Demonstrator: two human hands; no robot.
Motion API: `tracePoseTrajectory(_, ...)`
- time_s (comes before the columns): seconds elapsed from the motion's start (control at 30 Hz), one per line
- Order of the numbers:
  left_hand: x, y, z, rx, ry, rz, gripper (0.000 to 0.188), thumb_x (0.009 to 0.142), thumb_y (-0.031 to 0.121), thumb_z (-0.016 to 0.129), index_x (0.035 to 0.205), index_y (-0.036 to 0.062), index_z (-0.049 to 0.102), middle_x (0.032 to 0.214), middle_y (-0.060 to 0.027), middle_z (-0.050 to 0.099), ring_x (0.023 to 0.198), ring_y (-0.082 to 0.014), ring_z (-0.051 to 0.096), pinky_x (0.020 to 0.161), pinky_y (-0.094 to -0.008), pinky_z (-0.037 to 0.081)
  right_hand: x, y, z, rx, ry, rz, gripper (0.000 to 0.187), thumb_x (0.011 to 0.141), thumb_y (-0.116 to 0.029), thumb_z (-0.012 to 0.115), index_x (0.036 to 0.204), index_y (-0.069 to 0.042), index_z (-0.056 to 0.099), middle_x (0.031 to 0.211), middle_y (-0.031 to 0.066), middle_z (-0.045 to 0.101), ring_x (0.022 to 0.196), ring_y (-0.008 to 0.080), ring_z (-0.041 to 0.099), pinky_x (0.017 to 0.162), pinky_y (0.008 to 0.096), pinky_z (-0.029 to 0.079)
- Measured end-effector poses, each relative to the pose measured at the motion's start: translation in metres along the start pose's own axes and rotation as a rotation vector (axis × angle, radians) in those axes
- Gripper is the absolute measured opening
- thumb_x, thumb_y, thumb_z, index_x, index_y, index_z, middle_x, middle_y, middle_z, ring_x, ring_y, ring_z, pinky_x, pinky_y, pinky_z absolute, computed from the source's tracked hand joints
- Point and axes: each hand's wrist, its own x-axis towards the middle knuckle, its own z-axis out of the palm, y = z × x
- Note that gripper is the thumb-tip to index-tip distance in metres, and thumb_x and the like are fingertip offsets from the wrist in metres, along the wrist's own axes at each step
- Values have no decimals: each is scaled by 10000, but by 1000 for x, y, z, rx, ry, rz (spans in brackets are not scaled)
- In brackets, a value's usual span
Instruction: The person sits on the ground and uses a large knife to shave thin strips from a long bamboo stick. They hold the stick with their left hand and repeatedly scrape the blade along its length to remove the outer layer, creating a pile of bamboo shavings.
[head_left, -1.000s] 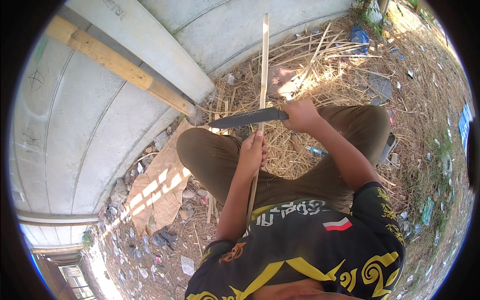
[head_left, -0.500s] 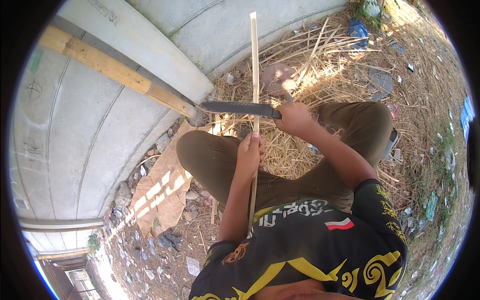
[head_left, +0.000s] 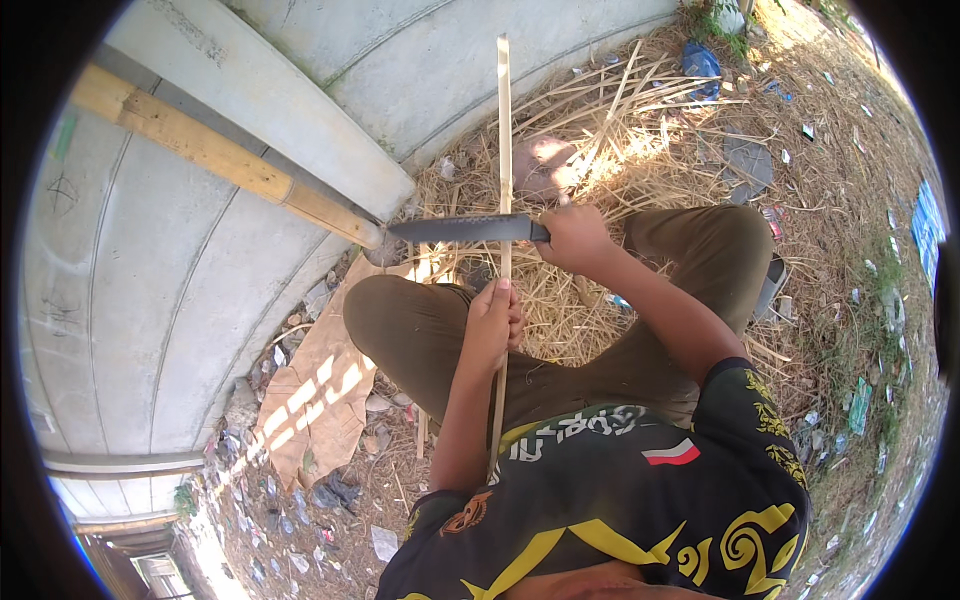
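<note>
My left hand (head_left: 494,316) is wrapped round a long, pale strip of what looks like split bamboo (head_left: 505,130). The strip stands out away from my body, and its lower end runs along my left forearm toward my shirt. My right hand (head_left: 575,238) grips the handle of a dark, broad-bladed knife (head_left: 460,229). The blade points left and lies across the strip, a little beyond my left hand. It hides a short part of the strip. Pale shavings (head_left: 570,325) are heaped on the ground between my bent legs.
A concrete wall (head_left: 210,330) rises on the left, with a thick bamboo pole (head_left: 230,155) leaning by it. Beyond my hands lie a rounded stone (head_left: 535,168) and several loose strips (head_left: 620,105). Flattened brown cardboard (head_left: 315,400) is by my left knee. Litter dots the ground.
The knife and my right hand have come slightly nearer my body along the strip. My left hand keeps its hold, and the whole view has shifted a little.
</note>
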Motion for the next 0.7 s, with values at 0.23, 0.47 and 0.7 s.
tracePoseTrajectory(0.23,-9,4,7,-24,35,-65,318,1091,345,423,870,115,430,636,44,313,461,-44,277,382,-213,194,-4,-4,0,-20,-67,67,247,746,-321,680,757,-75,664,723,129,681,664,343,680,631,469,547)
tracePoseTrajectory(0.47,-82,-20,33,181,-180,-114,307,1096,343,420,898,109,426,648,50,315,483,-41,292,406,-209,224,27,81,-40,262,29,718,358,912,-315,622,807,7,736,673,173,691,661,331,714,619,419,557)
tracePoseTrajectory(0.7,-56,-4,8,78,-119,-64,320,1096,359,412,904,104,442,667,43,366,498,-26,316,418,-194,270,1,18,-3,349,-37,623,340,862,-315,634,764,3,702,640,167,653,628,340,679,584,432,529)
